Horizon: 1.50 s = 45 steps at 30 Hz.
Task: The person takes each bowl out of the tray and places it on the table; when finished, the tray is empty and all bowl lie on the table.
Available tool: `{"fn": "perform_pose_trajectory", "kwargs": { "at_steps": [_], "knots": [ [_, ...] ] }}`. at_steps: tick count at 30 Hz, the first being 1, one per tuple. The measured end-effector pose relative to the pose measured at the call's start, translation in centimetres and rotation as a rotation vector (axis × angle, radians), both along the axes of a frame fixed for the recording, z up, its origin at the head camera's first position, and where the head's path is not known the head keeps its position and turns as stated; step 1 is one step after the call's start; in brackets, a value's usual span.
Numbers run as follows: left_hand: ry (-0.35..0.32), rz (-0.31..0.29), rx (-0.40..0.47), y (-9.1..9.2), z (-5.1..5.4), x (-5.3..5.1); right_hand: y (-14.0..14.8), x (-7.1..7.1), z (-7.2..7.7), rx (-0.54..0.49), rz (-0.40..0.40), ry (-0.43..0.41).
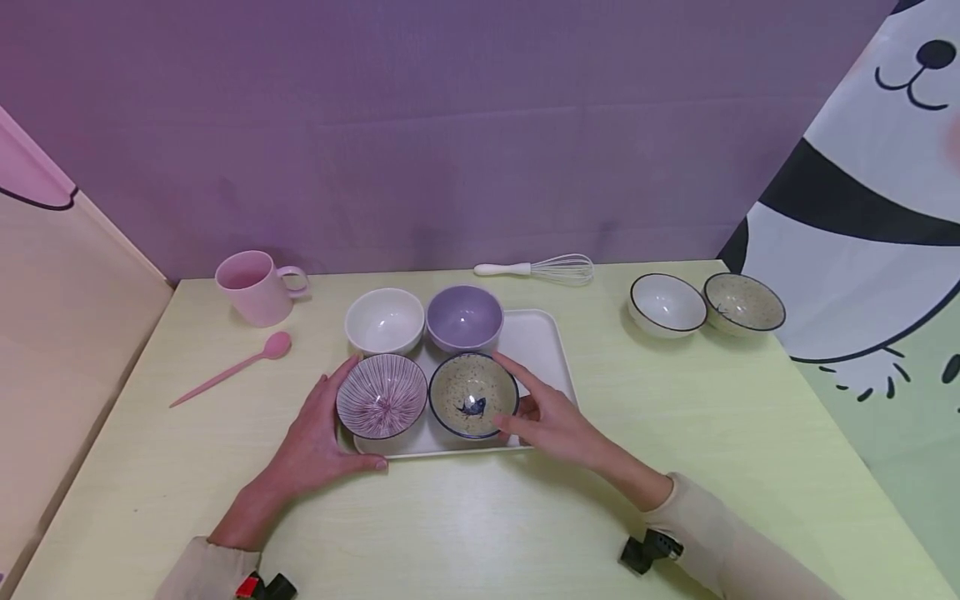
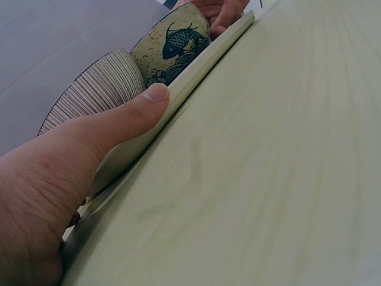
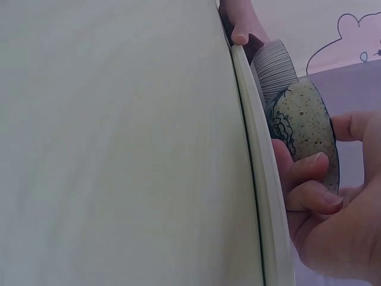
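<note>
Over the near side of the white tray [image 1: 536, 342], the right hand [image 1: 551, 421] is holding the speckled bowl [image 1: 461, 387] by its right side, and its thumb and fingers are curling round the edge. This bowl is showing a little blue picture inside and a blue fish outside. The left hand [image 1: 315, 442] is spreading wide around the striped bowl [image 1: 382, 396], and its thumb is touching the tray's front edge. Its other fingers are mostly hiding, so I cannot tell if they are squeezing anything. The striped bowl is sitting just left of the speckled one. Behind these two, the plain white bowl [image 1: 385, 321] and the purple bowl [image 1: 464, 318] are sitting side by side. Farther left, a pink mug [image 1: 258, 300] is standing behind a pink spoon [image 1: 277, 345]. A whisk [image 1: 502, 269] is lying at the back. Far to the right, two dark-rimmed bowls [image 1: 667, 304] are sitting close together on the table [image 1: 480, 517].
</note>
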<state>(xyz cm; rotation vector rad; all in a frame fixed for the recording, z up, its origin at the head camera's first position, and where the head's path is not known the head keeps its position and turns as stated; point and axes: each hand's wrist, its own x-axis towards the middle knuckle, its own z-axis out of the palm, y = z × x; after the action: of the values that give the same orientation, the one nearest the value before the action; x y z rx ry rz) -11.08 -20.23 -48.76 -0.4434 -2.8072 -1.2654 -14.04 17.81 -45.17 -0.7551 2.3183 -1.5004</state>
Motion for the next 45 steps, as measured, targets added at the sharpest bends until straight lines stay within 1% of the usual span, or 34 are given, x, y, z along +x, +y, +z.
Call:
{"fn": "perform_pose_trajectory", "kwargs": {
  "at_steps": [3, 4, 6, 7, 11, 18, 25, 28, 32, 41, 45],
  "knots": [
    [0.0, -0.002, 0.0, 0.0, 0.0, 0.0, -0.2, 0.2, 0.1, 0.003, -0.036, -0.048],
    [-0.001, -0.002, 0.0, 0.1, 0.0, 0.0, -0.5, 0.5, 1.0, 0.015, -0.061, -0.085],
    [0.003, -0.002, -0.004, 0.1, 0.0, 0.0, -0.7, 0.6, 1.1, 0.015, -0.092, -0.131],
    [0.006, -0.001, -0.007, 0.1, 0.0, 0.0, -0.9, 0.8, 1.5, 0.014, -0.112, -0.165],
    [0.024, 0.0, -0.016, 0.1, 0.1, 0.1, -1.1, 0.9, 1.6, -0.004, -0.15, -0.22],
    [0.017, 0.003, -0.017, 0.1, 0.1, 0.2, -1.3, 1.0, 1.6, -0.034, -0.163, -0.242],
    [0.001, 0.006, -0.018, 0.1, 0.2, 0.2, -1.3, 1.1, 1.7, -0.096, -0.168, -0.289],
    [-0.007, 0.007, -0.018, 0.1, 0.2, 0.2, -1.2, 1.2, 1.8, -0.113, -0.189, -0.319],
    [0.004, 0.008, -0.019, 0.1, 0.2, 0.3, -1.2, 1.3, 1.9, -0.12, -0.215, -0.344],
    [0.006, 0.002, -0.005, 0.1, 0.1, 0.2, -0.5, 1.7, 2.2, -0.092, -0.269, -0.328],
    [0.003, 0.002, -0.002, 0.1, 0.0, 0.1, -0.2, 1.8, 2.2, -0.108, -0.274, -0.326]
  ]
}}
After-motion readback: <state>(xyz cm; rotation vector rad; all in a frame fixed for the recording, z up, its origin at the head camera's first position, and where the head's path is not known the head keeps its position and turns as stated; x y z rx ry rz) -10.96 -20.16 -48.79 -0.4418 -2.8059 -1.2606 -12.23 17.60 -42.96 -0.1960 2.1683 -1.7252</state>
